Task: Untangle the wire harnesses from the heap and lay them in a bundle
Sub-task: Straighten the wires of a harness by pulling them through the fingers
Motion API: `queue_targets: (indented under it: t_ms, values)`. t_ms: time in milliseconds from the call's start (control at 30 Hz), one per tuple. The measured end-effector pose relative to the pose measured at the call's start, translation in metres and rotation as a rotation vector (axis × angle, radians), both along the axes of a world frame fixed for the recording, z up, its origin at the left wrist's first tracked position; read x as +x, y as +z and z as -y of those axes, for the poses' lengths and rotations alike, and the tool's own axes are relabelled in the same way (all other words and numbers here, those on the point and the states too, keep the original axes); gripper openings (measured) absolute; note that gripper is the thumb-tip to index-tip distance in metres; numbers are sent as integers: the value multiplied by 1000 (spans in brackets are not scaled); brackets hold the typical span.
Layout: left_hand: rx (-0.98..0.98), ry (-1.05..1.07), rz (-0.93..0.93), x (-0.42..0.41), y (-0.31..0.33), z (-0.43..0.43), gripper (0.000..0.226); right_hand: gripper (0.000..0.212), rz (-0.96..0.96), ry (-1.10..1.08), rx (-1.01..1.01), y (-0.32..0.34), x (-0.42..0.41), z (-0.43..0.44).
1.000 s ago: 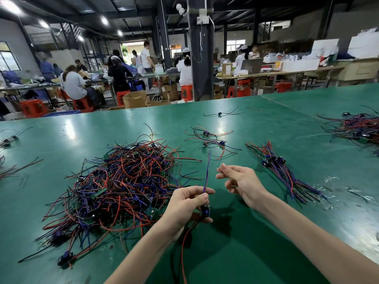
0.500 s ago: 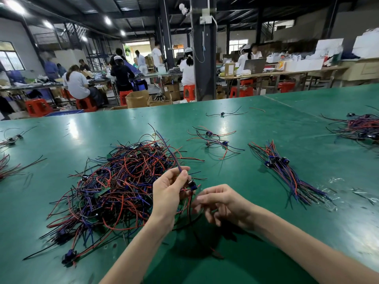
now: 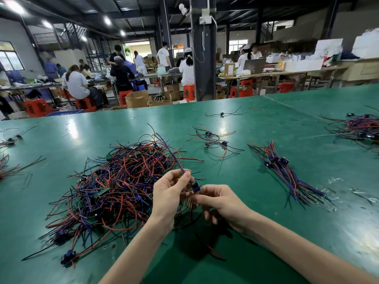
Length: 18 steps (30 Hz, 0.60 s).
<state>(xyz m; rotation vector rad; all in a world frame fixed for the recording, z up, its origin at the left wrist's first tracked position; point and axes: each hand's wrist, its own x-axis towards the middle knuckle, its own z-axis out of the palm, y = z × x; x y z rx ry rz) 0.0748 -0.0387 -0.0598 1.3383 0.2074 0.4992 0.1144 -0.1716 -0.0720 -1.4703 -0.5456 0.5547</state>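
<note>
A tangled heap of red, blue and black wire harnesses [image 3: 114,187] lies on the green table [image 3: 256,232] at centre left. My left hand [image 3: 170,195] is raised beside the heap's right edge and pinches one harness [image 3: 170,152] whose purple wire slants up and to the left. My right hand [image 3: 221,203] meets it from the right, its fingertips pinching that harness's small blue connector [image 3: 195,187]. Red and black tails of it hang below the hands. A laid-out bundle of harnesses [image 3: 287,175] rests to the right.
Two loose harnesses [image 3: 213,140] lie beyond the hands, one more [image 3: 222,114] farther back. Another pile [image 3: 363,128] sits at the far right edge, stray wires [image 3: 8,158] at the far left. Clear plastic scraps [image 3: 336,193] lie near the bundle. People work at benches behind.
My left hand lifted the harness from low at the heap's edge and tilted its purple wire leftwards. My right hand came in from the right, open at first, and now pinches the connector.
</note>
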Motion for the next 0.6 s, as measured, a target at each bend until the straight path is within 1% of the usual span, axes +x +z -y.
queue_targets:
  t_ms: [100, 200, 333, 467, 600]
  values:
    - [-11, -30, -22, 0, -1, -1, 9, 4, 10, -16, 4, 1, -1, 0]
    - [15, -89, -92, 1, -2, -2, 11, 4, 2, -49, 20, 2, 0, 0]
    - [75, -203, -161, 1, -3, 0, 8, 17, -6, -69, 30, 4, 2, -1]
    - [117, -213, -132, 0, -4, 0, 13, 22, 9, -74, 5, 3, 4, 0]
    - [96, -173, -99, 0, -3, -2, 14, 14, 31, -71, 3, 3, 4, -1]
